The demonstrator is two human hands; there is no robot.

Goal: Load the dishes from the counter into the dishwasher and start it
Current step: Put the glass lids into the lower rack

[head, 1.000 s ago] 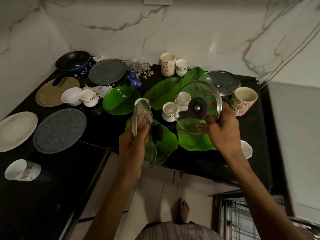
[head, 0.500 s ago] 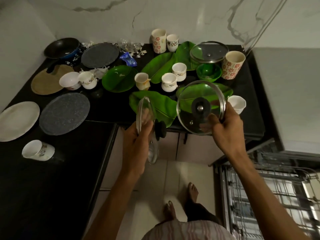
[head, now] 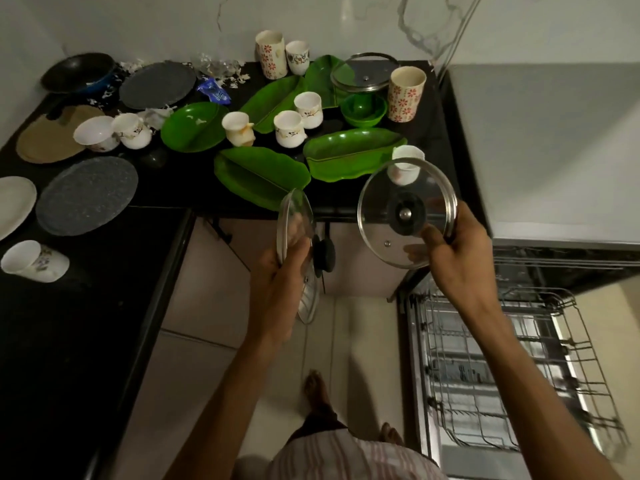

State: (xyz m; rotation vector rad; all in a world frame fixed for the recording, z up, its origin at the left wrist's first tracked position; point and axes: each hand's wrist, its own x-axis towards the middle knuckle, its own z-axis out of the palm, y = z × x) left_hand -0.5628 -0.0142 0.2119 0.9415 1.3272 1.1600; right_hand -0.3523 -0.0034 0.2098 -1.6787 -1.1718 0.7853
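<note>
The desk (head: 104, 306) wraps the left and top of the frame and is crowded with unloaded stuff: green leaf-shaped plates (head: 261, 174), small white cups (head: 289, 128), grey plates (head: 86, 195), a third lid (head: 363, 72) resting on a pot at top centre. The dishwasher rack (head: 512, 368) is pulled out at lower right and looks bare, so the job is probably only getting started.

Two glass lids are off the desk, held over the floor in the middle of the frame. The bigger-looking one, the right lid (head: 407, 213), is seen nearly face-on; the left lid (head: 298, 251) is turned edge-on, knob pointing right.

What could go wrong: each lid is only pinched by its rim, so slick glass could slip and hit the floor, where bare feet are seen. The two rims sit close together and could be knocked during a swing toward the rack. A white cup (head: 407, 164) sits at the desk edge just behind the right lid and could get clipped.

Hand pose: the left hand (head: 277, 282) is raised from below, its grip closed round the left lid's lower rim. The right hand (head: 457, 258) comes in from lower right, thumb over the glass, its grip closed on the rim.
</note>
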